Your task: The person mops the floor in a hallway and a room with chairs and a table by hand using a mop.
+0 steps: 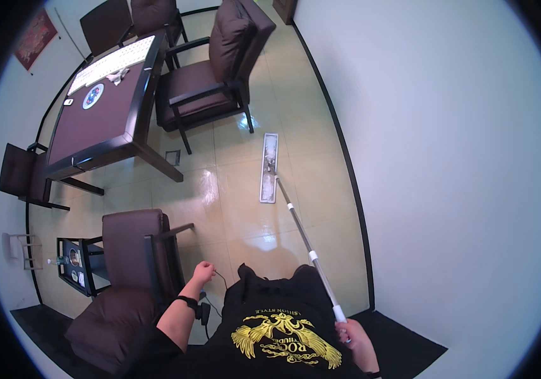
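My right hand (356, 340) is wrapped around the white grip of a telescopic flat mop's metal handle (301, 229). The handle slants forward and left to a long rectangular mop head (269, 184), which lies on the tiled floor (239, 208) with a greyish top. My left hand (204, 272) is raised beside the brown armchair, fingers curled in. A thin black cord (221, 277) runs from its fingertips down towards my black shirt; the fingers appear to pinch it. On my left forearm a black strap (186, 301) carries a small black box (202, 312).
A brown padded armchair (133, 251) stands close on my left, another (199, 90) ahead. The mahjong table (100, 128) holds white tiles, a round dial and a cloth (118, 76). A side table (85, 279) carries a bottle. A white wall (431, 166) with black skirting (346, 156) borders the right.
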`<state>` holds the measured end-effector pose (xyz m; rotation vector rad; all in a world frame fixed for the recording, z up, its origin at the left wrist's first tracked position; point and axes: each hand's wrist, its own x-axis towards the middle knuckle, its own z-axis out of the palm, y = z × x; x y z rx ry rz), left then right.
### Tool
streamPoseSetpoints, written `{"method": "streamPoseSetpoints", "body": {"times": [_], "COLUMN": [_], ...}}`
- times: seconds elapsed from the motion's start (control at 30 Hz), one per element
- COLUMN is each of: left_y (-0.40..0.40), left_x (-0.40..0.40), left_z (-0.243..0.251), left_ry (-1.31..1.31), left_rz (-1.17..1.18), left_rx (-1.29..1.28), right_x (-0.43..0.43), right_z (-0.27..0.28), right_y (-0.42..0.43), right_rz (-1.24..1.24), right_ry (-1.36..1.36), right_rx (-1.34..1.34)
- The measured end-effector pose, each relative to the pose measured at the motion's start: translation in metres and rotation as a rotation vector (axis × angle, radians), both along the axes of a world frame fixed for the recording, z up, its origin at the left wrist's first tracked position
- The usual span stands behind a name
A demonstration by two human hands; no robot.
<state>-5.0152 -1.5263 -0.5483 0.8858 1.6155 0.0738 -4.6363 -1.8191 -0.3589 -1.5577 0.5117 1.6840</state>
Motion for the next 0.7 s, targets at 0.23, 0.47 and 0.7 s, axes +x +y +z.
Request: {"method": "streamPoseSetpoints", "body": {"times": [0.23,0.47,0.7], "left_y": [0.002,0.027,0.005], "left_x": [-0.023,0.043,0.102], "left_z": [0.006,0.058,0.117], "left_ry": [0.180,0.207,0.220], "left_rz": [0.020,0.177,0.357], "left_rx": [-0.113,-0.128,-0.195], "right_x": [0.102,0.184,0.203], "right_z": [-0.006,-0.069,-0.103], "right_y": [0.153,0.332,0.532], "right_rz": [0.036,0.133,0.067], "right_ry": [-0.075,-0.029,0.248], "right_rx": [0.166,0.366,0.410]}}
